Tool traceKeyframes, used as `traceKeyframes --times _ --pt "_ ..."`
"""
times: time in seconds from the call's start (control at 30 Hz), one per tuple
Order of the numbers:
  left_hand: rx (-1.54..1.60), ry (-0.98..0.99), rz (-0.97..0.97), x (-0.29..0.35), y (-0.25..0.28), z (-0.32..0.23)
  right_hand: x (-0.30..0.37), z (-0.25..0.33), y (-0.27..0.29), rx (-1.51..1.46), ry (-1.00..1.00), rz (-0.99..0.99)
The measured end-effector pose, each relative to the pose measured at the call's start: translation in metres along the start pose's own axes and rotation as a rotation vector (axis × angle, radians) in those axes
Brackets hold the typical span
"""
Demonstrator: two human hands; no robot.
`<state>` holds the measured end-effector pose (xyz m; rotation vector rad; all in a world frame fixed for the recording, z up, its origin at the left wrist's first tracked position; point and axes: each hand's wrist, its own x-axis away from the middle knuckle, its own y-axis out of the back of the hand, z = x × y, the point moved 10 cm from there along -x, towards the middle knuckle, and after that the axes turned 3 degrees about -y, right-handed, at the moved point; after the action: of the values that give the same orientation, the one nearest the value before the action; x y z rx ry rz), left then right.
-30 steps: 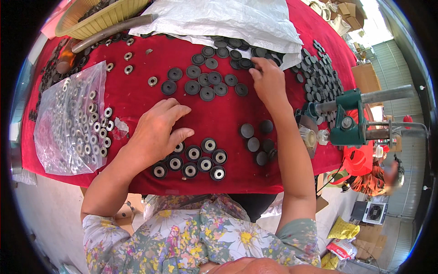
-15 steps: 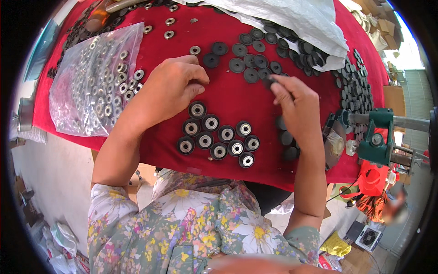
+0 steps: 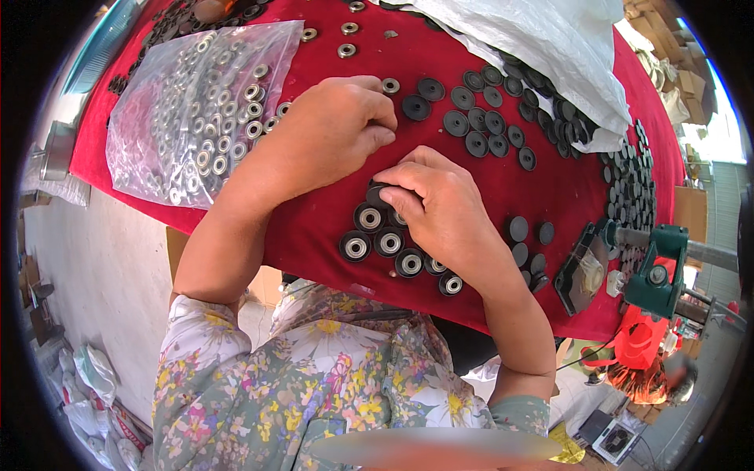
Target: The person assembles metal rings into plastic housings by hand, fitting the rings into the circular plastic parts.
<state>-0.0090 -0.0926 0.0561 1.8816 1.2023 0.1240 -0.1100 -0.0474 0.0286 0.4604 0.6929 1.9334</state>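
My right hand (image 3: 440,200) pinches a black round cap (image 3: 377,194) between thumb and fingers, over the far edge of a cluster of black wheels (image 3: 356,246) with silver bearings set in their centres. The hand hides part of that cluster. My left hand (image 3: 345,125) hovers to the left with curled, closed fingers; whatever it may hold is hidden. Just beyond it lies a loose metal bearing (image 3: 390,85). Past my right hand, several black caps (image 3: 476,144) are spread on the red cloth (image 3: 558,188).
A clear plastic bag (image 3: 145,145) of bearings lies at the left. A white sack (image 3: 550,59) covers more black caps at the back right. A green metal clamp-like fixture (image 3: 658,275) stands at the right edge, beside a dark angled plate (image 3: 580,279).
My right hand has moved left and nearer, carrying a black cap from the spread-out caps to the wheel cluster. The whole view has shifted slightly; my left hand stays closed.
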Motion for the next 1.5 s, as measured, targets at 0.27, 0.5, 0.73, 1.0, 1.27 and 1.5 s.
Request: traceKeyframes --times 0.27,0.5,0.73,1.0,1.27,1.5 --pt "-0.040 0.027 -0.005 0.004 -0.002 0.003 -0.002 0.002 -0.004 0.282 0.030 -0.047" --pt "-0.054 -0.004 0.007 0.003 -0.004 -0.002 0.001 0.017 -0.007 0.436 0.155 -0.044" --pt "0.137 -0.074 0.016 0.000 -0.001 -0.014 0.012 0.003 0.039 0.053 0.083 -0.237" --pt "0.482 -0.104 0.092 0.002 -0.027 -0.034 0.045 -0.006 0.063 -0.079 0.080 -0.420" --pt "0.652 -0.075 0.108 0.002 -0.036 -0.040 0.059 -0.016 0.068 -0.227 0.069 -0.464" --pt "0.481 -0.233 -0.010 0.004 -0.027 -0.057 0.059 -0.014 0.069 -0.285 0.088 -0.480"
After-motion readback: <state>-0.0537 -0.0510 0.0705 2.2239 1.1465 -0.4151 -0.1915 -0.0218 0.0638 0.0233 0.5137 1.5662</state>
